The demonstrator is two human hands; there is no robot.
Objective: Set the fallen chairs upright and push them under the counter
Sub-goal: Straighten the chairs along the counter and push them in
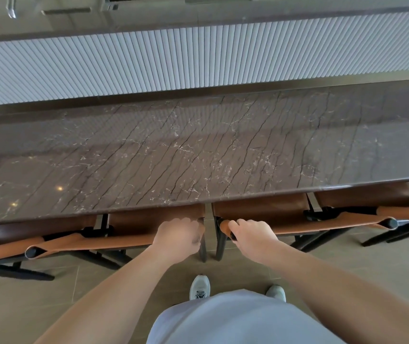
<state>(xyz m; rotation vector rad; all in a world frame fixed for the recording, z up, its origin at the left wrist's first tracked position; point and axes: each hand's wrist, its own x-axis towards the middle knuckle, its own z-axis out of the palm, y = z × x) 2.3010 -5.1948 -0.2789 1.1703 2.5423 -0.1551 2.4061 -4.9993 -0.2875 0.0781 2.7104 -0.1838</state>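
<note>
Left grip (179,235) clamped on one chair's (133,224) back corner, right grip (250,234) on its neighbour's (268,214) rail end, both chairs upright just ahead, seats half under the worktop (173,150), held apparently for pushing in.

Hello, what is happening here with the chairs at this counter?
A person stands at a dark marble counter with a row of brown leather chairs. The left hand grips the backrest end of one chair, and the right hand grips the backrest end of the next chair. Both chairs are upright, with their seats partly under the counter edge. More chairs stand upright on either side.
</note>
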